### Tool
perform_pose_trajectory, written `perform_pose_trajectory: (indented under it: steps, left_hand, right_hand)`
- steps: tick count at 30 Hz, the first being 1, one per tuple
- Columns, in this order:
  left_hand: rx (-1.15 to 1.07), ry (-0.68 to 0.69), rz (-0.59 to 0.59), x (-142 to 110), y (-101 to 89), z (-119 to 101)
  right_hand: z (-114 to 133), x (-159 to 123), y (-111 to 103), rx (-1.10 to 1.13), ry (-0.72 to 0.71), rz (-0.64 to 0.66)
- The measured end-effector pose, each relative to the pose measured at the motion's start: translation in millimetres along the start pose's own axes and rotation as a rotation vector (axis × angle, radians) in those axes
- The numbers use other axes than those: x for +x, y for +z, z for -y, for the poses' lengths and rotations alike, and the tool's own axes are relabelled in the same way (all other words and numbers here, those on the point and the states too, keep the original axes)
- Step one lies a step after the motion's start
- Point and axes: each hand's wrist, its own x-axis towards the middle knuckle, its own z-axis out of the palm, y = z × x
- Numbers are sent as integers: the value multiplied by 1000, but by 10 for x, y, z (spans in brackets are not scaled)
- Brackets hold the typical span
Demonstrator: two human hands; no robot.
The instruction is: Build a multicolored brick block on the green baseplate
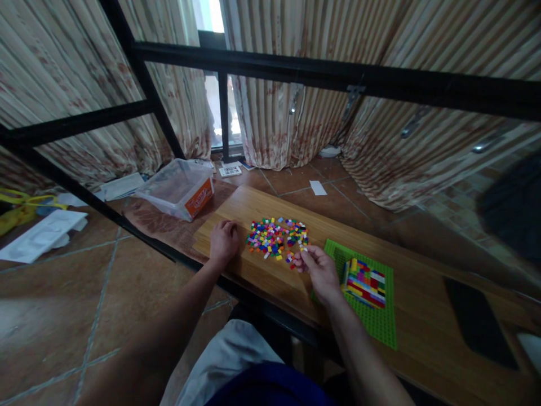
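My left hand (225,241) rests on the wooden table with its fingers curled in, just left of a pile of small coloured building bricks (267,237); no brick shows in it. At the pile's right edge, my right hand (322,272) pinches a small pale building brick (303,249) between thumb and fingers. Loose bricks lie under and beside those fingertips. Right of this hand, a green baseplate (386,327) carries a low block built of many-coloured bricks (366,283), partly behind the hand and wrist.
A dark flat panel (479,321) lies on the table (426,316) at the right. Beyond the left end, a clear plastic box (169,189) with an orange label stands on a brown mat (147,225). A black metal frame (270,59) crosses in front of the curtains.
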Motion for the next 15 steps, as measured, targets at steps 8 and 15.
perform_pose_trajectory:
  steps: [8, 15]
  left_hand:
    - [5, 0, -6, 1, 10, 10]
    - [5, -13, -2, -5, 8, 9]
  right_hand:
    - [-66, 74, 19, 15, -62, -77]
    - [-138, 117, 69, 20, -33, -154]
